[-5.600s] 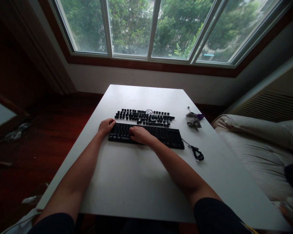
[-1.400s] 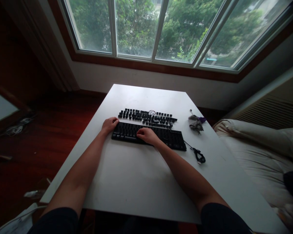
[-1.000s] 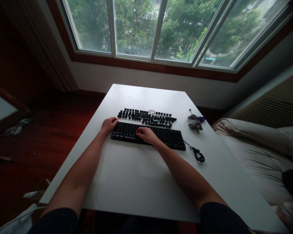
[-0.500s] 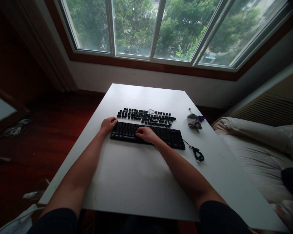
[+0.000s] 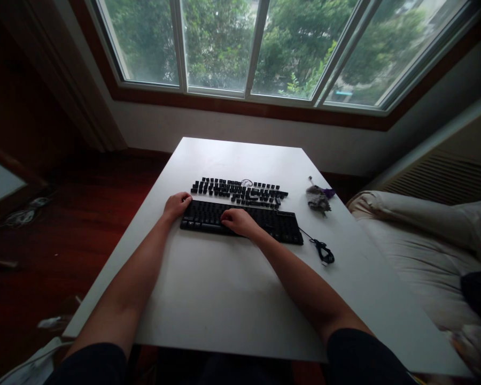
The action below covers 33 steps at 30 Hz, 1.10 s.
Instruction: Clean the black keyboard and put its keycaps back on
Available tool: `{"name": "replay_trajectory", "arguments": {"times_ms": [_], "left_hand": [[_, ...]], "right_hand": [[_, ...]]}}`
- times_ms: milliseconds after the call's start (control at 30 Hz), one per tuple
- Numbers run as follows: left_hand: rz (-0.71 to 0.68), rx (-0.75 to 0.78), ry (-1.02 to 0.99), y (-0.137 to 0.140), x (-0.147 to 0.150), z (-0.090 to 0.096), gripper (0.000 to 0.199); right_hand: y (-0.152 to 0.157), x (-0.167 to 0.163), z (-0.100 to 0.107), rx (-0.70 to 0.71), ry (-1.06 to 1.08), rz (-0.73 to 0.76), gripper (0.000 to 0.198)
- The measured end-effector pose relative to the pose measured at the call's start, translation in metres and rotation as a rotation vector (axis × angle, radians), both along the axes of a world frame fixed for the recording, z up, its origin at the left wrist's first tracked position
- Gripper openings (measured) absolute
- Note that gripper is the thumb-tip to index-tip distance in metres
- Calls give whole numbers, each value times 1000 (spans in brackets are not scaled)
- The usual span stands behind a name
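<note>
A black keyboard (image 5: 284, 227) lies flat on the white table (image 5: 224, 289). My left hand (image 5: 178, 204) grips its far left corner, fingers closed against the edge. Over the middle of the keys, my right hand (image 5: 239, 220) is curled with its fingertips pinched together low on the keyboard. What those fingertips hold, if anything, is hidden. Behind the keyboard, loose black keycaps (image 5: 217, 188) lie in rough rows. A small pale ring-shaped item (image 5: 246, 183) sits among them, too small to make out.
The keyboard's bundled black cable (image 5: 324, 252) lies to the right. A crumpled grey and purple cloth (image 5: 317, 199) is at the table's right side. Beyond the table stand a window (image 5: 244, 48) and, at right, a pale cushioned seat (image 5: 409, 240).
The view has shifted very slightly. My left hand stays on the keyboard's corner and my right hand stays over the keys, with hardly any movement.
</note>
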<state>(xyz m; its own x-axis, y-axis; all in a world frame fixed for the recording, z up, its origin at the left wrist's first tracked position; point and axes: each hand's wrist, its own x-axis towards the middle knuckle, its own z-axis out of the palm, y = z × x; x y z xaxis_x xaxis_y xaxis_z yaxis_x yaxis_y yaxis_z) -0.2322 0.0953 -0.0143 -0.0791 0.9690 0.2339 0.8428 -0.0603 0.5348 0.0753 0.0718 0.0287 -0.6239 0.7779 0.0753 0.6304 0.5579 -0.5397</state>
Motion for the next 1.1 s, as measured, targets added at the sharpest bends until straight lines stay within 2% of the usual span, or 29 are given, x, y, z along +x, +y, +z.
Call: {"name": "replay_trajectory", "arguments": {"times_ms": [167,233,333,433,500,600,733,900,1000,1100], "left_hand": [[-3,3,1,0,0,1,31],[-3,1,1,-1,0,1,31],[5,-9,6,-2,1,3,32],[11,-21,8,-3,2,4,32],[9,-17,6,-3,3,4,32],[8,-19,9,-3,3,5,32],[19,-34,16,-3,4,5,33],[19,-41,2,-3,4,6,33],[13,-39,-1,-3,3,5,33],[7,-26,-2,-2,2,5,33]], "right_hand": [[1,1,3,-21,121,-91,10],[1,-1,6,-52,238,-141,23],[-3,-7,10,-279,539,-127,39],[-9,-15,15,-511,840,-67,40],[-13,-20,16,-568,907,-45,40],[-18,-25,10,-594,794,15,42],[-22,-30,-2,-557,598,58,42],[-11,-24,-2,-483,604,41,42],[6,-8,3,-325,575,0,41],[28,12,6,-66,456,-129,34]]}}
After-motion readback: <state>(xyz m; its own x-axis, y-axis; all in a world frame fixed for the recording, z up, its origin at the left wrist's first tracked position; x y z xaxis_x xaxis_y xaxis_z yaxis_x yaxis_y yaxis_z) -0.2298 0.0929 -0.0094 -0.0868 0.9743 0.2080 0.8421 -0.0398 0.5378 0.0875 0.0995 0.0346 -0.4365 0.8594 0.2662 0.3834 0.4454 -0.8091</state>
